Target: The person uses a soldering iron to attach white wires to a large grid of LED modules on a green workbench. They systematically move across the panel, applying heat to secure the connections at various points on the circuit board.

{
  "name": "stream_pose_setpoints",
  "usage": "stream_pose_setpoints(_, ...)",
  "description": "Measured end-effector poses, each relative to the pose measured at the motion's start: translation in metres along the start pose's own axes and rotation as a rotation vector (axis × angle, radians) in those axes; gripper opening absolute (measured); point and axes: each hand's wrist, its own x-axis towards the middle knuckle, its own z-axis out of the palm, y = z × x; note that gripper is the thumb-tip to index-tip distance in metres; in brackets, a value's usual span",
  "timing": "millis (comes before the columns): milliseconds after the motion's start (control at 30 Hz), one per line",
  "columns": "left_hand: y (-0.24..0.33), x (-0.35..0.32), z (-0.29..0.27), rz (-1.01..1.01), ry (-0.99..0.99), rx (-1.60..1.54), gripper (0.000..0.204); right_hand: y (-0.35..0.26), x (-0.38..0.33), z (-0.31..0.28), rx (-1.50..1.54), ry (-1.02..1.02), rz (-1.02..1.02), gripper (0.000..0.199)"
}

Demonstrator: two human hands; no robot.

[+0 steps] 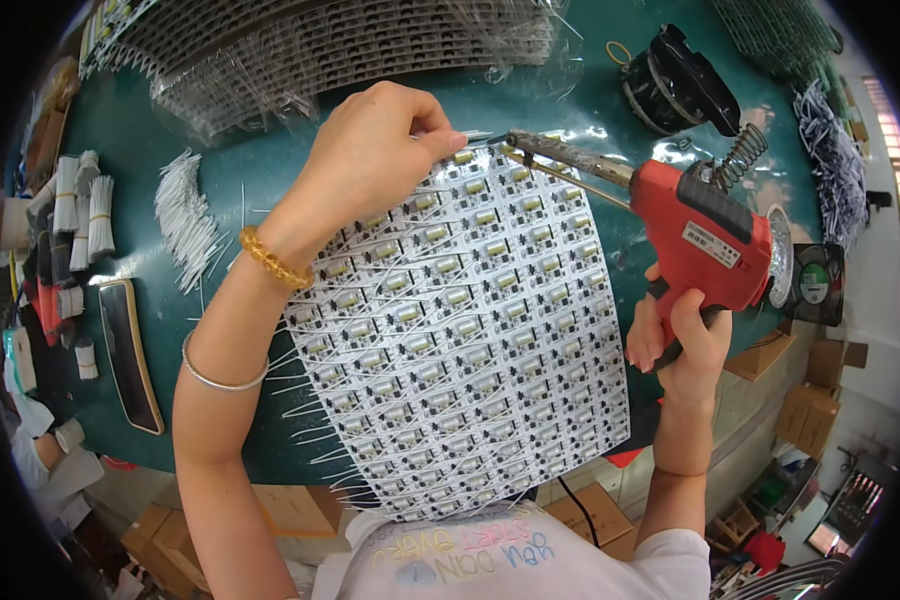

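Observation:
A large white panel of small circuit boards [470, 320], set in rows, lies on the table in front of me. Thin white wires stick out from many of the boards, mostly toward the left. At the panel's far edge my left hand [385, 140] is closed in a pinch, with a thin white wire [478, 134] showing at its fingertips. My right hand [685, 340] grips the handle of a red soldering gun [705, 235]. The gun's tip points left and meets the far edge of the panel, close to my left fingertips.
Loose white wires [182, 215] lie in a pile left of the panel, near bundled wires [100, 215] and a phone [130, 355]. Stacked board panels [360, 50] in plastic stand at the back. A black pot [675, 85], a coiled spring stand [740, 160] and a solder spool [818, 285] are at the right.

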Motion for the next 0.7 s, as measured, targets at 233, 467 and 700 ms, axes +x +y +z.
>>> stream_pose_setpoints(233,0.0010,-0.0005,-0.0001,-0.014,0.004,-0.006,0.021,-0.0017,-0.0036,0.0008,0.055,0.016,0.027,0.043)
stream_pose_setpoints(467,0.0018,-0.0006,-0.0022,-0.050,-0.027,0.018,0.025,-0.0026,-0.0027,0.0026,-0.025,-0.007,-0.026,0.059)
stream_pose_setpoints(700,0.0008,-0.0014,-0.0049,-0.015,-0.028,-0.005,0.023,-0.0014,-0.0065,0.0045,0.030,0.007,-0.029,0.059)
